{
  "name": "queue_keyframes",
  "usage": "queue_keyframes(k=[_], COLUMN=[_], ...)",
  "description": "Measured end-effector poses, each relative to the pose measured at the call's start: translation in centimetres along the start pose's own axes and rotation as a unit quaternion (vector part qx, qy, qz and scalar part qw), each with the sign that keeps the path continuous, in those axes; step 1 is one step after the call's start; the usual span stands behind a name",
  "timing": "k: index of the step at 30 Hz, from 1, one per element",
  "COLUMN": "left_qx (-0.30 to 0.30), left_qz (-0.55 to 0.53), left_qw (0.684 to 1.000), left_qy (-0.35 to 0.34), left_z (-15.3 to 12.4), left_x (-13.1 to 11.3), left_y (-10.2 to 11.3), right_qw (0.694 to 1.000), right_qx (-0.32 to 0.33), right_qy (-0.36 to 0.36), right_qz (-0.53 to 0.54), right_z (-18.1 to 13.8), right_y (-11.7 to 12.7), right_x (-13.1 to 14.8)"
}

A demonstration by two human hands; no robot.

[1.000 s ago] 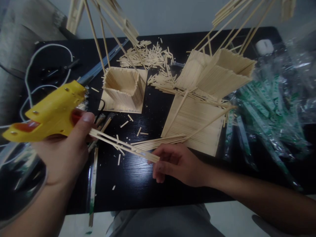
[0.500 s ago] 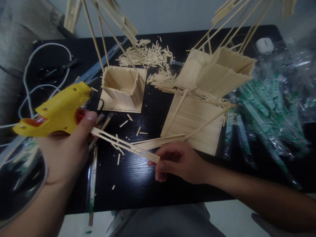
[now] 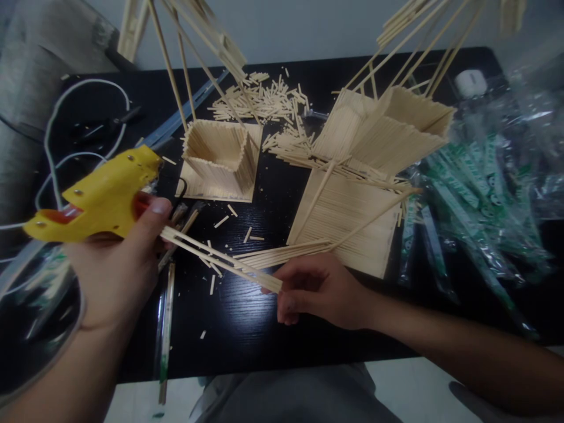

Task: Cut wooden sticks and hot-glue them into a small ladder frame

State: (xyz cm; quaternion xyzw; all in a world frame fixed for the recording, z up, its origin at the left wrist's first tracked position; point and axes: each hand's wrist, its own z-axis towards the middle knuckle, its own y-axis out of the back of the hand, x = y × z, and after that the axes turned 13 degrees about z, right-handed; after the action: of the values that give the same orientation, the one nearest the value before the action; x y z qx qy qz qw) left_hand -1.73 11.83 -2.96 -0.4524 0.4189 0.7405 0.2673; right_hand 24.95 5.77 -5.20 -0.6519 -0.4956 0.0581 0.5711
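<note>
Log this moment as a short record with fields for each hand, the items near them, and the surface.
left hand: grips yellow glue gun, finger on its red trigger
right hand: pinches one end of joined wooden sticks
near the hands: open stick box on a square base; flat stick panel; cut stick bits; green-printed plastic wrappers
surface: black table

The glue gun (image 3: 94, 200) nozzle tip is hidden behind the left hand (image 3: 115, 267). Tall stick frames (image 3: 198, 35) are cut off by the top edge. Plastic wrappers (image 3: 484, 176) at right are blurred; their print is unreadable.
</note>
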Motion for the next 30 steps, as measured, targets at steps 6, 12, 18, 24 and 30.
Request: queue_keyframes(k=[6,12,18,24,30], left_qx=[-0.011,-0.025,-0.009,-0.022,-0.003], left_qz=[-0.004,0.006,0.04,0.028,0.019], left_qw=[1.0,1.0,0.999,0.999,1.0], left_qy=[-0.008,-0.01,0.02,-0.003,-0.011], left_z=[0.3,0.3,0.2,0.1,0.0], left_x=[0.4,0.2,-0.2,-0.4,-0.3], left_y=[0.1,-0.1,0.1,-0.2,-0.1], right_qw=[1.0,0.999,0.997,0.996,0.995], right_qx=[-0.006,-0.014,-0.014,-0.005,-0.004], right_qy=[-0.003,0.008,0.008,0.001,-0.001], right_qz=[-0.007,-0.035,-0.075,-0.091,-0.095], right_z=[0.1,0.1,0.0,-0.2,-0.1], right_y=[-0.1,-0.4,-0.4,-0.3,-0.3], right_x=[0.1,0.6,1.1,1.4,1.3])
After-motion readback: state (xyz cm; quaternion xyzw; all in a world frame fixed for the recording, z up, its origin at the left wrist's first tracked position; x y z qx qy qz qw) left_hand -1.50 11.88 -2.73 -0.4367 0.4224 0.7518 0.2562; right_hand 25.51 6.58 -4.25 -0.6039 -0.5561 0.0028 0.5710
